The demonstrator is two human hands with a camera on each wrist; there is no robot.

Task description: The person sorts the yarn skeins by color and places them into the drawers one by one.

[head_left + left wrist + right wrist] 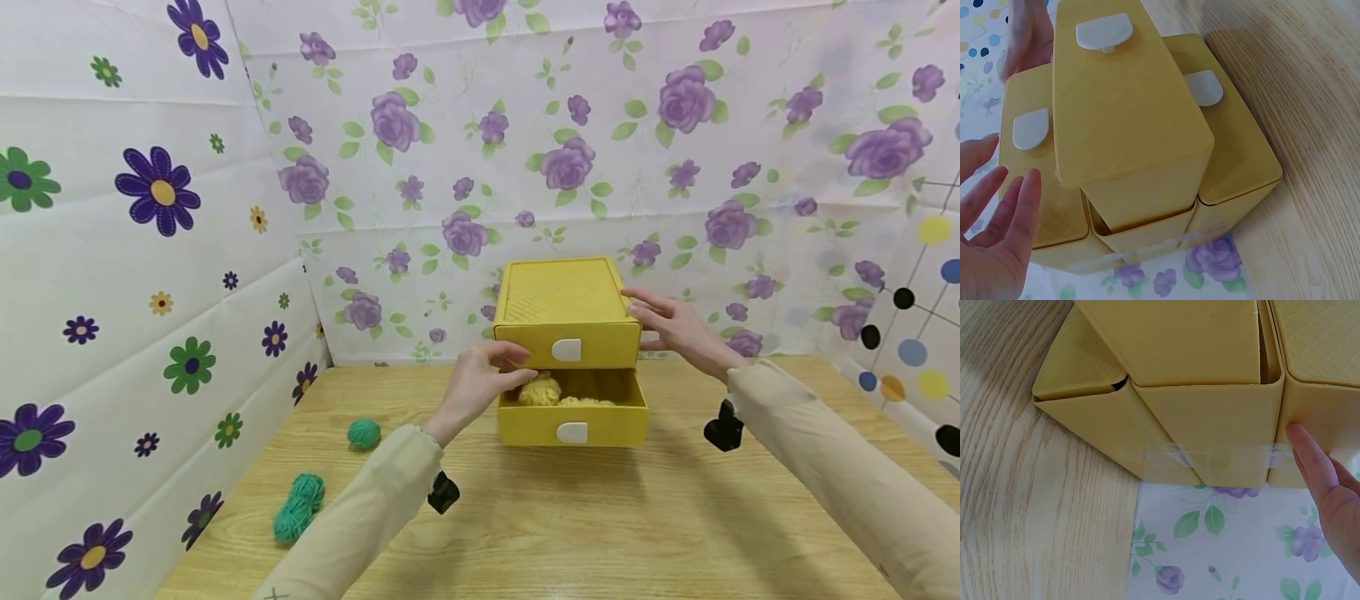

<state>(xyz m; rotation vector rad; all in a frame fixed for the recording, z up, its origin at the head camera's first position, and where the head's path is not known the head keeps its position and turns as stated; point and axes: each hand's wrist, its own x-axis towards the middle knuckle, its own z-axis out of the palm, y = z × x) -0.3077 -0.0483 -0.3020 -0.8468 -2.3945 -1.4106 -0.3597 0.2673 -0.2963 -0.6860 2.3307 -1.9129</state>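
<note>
Between the loosely spread left hand [480,377] and the straight-fingered right hand [678,329] touching its side stands a yellow drawer stack [558,292] with white tabs [572,432]. Its open middle drawer [525,427] holds yellow yarn [540,389].

Flower-printed white walls [480,100] rise behind and left of a wood-grain tabletop [570,533].

Table [525,533]: light wood-grain top. Directly on it, toward the back and right of centre, stands a yellow drawer unit [562,287]. At left lie a green yarn ball [364,433] and, nearer the front, a green skein [298,507], apart.
</note>
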